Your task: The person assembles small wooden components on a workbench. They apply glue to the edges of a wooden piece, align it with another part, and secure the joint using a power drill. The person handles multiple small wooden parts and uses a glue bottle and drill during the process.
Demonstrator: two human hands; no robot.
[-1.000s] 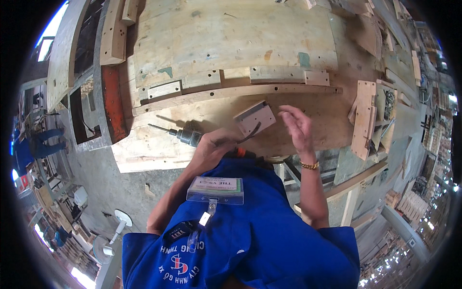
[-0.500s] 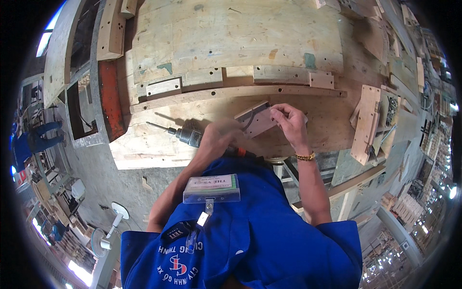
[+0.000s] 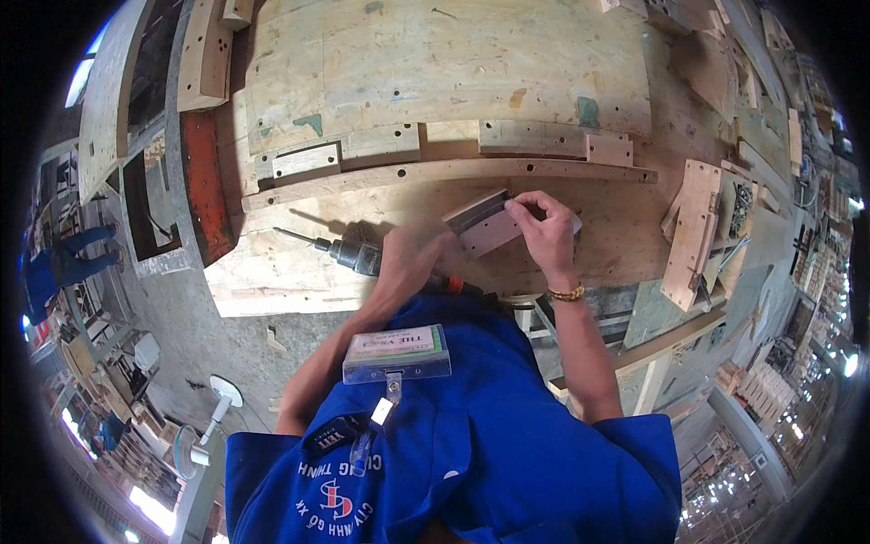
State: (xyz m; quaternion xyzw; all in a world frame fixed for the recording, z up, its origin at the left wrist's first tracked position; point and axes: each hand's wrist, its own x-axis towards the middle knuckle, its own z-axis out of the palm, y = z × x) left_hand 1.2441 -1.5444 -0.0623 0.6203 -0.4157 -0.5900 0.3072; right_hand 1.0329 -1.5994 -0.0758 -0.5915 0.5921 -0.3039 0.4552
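Note:
A short wooden block [image 3: 490, 233] lies at a slant on the workbench before me, with a thin dark strip [image 3: 478, 215] along its upper side. My right hand [image 3: 546, 228] pinches thumb and finger together at the strip's far right end, over the block. My left hand [image 3: 414, 254] is at the block's near left end; motion smears its fingers, so their grip is hidden. A power drill [image 3: 356, 256] lies on the bench beneath and beside my left hand, its long bit pointing left. My left hand and wrist hide part of its body.
A long wooden rail [image 3: 435, 172] with holes crosses the bench beyond the block. Small wooden blocks [image 3: 308, 161] sit along it. A red metal piece [image 3: 207, 181] edges the left side. At right stands a wooden box [image 3: 693, 234] holding screws. A lone screw [image 3: 444, 13] lies far back.
The dark strip, curved before, now lies straighter along the block's upper side. My right hand has shifted slightly left; my left hand stays near the block's end, still blurred.

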